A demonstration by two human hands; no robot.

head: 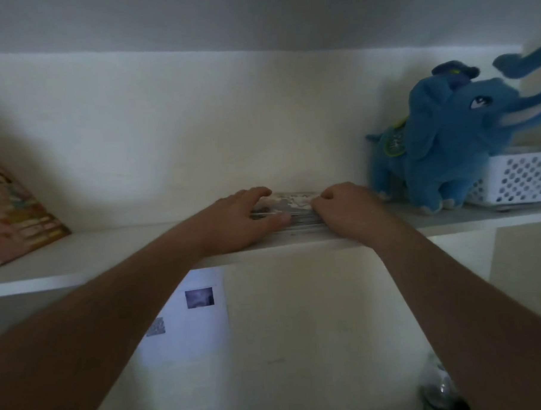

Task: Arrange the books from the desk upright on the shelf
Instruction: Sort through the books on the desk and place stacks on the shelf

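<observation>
Flat stack of pale paperback books (286, 208) on the white wooden shelf (110, 258), long axis left-right; left hand (248, 219) and right hand (347, 209) grip its opposite ends.

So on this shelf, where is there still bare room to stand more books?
The widest bare stretch of shelf lies between the tilted pink book and the left hand. Right of the right hand it is crowded: the blue plush elephant and white basket fill that end.
</observation>
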